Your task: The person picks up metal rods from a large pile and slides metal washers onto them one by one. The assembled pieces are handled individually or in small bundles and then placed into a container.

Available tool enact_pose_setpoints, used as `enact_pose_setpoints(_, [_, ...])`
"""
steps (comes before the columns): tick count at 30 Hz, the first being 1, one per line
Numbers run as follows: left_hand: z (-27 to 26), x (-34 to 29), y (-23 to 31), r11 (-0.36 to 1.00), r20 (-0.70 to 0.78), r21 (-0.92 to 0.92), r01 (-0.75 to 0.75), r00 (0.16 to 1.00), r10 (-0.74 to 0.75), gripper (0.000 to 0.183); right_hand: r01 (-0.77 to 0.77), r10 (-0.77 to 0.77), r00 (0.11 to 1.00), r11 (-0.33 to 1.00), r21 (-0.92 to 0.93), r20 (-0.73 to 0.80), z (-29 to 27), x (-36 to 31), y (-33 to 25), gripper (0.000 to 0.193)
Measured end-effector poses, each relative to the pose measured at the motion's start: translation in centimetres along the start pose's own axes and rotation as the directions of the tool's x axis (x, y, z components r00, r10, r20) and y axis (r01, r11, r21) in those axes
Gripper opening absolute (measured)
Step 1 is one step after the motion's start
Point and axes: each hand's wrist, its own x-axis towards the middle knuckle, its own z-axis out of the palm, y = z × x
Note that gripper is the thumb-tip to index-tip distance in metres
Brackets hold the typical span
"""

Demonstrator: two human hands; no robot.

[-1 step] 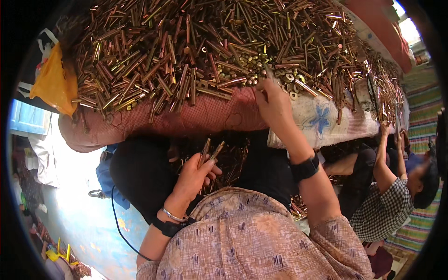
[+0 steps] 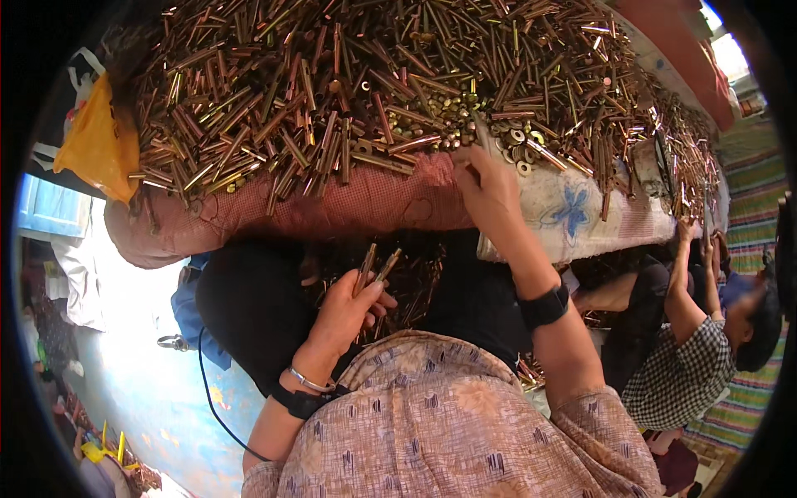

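Note:
My left hand [image 2: 339, 317], above my lap, is closed round two slim brass-coloured metal bolts [image 2: 378, 270] whose narrower tips point up and away from me. My right hand [image 2: 490, 187] hangs over the padded edge of the heap, its thumb and fingers drawn together. Whatever those fingertips hold, if anything, is too small to make out. Just beyond them lie small shiny nuts [image 2: 455, 108] and flat washers [image 2: 523, 168]. A broad heap of metal tubes and bolts [image 2: 274, 108] spreads past both hands.
A rolled red cloth [image 2: 357, 203] and a white cloth with a blue flower [image 2: 598, 217] border the heap. A yellow plastic bag [image 2: 100, 141] hangs at the left. On the right, another person in a checked shirt [image 2: 677, 378] reaches to the heap. More metal pieces [image 2: 415, 290] lie below the edge.
My right hand has shifted very slightly toward me. The left hand keeps its hold on the two bolts.

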Motion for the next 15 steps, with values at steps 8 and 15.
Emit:
enact_pose_setpoints(8, [0.5,-0.4,0.3,0.999,0.024,-0.024,0.032,0.999,-0.032,0.017,-0.602,0.257,0.794,0.461,0.652,0.552,2.1,-7.1,-1.9,0.013])
enact_pose_setpoints(15, [0.4,-0.6,-0.2,0.998,0.066,-0.049,0.026,0.998,-0.023,0.016,-0.556,0.207,0.827,0.439,0.705,0.523,3.5,-8.6,-2.3,0.015])
